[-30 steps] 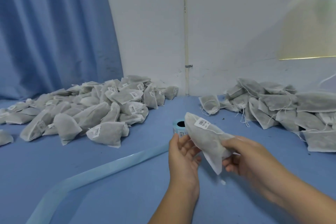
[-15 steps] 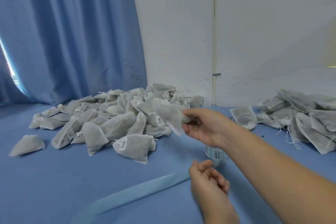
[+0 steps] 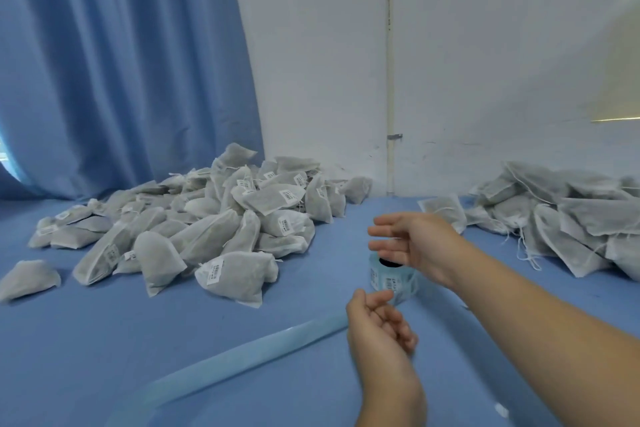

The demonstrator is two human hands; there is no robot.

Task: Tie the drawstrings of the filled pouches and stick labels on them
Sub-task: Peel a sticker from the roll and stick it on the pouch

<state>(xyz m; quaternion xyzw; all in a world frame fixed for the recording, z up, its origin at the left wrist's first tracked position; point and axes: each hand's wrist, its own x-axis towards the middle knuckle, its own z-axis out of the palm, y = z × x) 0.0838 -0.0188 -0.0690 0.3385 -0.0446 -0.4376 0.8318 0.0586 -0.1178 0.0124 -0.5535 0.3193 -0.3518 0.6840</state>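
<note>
right hand (image 3: 412,243) fingers straight, empty, just above label roll (image 3: 393,279) | left hand (image 3: 377,326) loosely curled, empty, beside label roll

Your left hand (image 3: 377,326) and right hand (image 3: 412,246) are bare all over. Your right forearm (image 3: 554,340) shows bare from the wrist to the right edge of the view, looming broad close to the camera; your left forearm (image 3: 391,402) shows bare down to the bottom edge

The right hand (image 3: 414,243) reaches forward with straight, spread fingers, holding nothing; the left hand (image 3: 377,326) hangs loosely curled below it.
</note>
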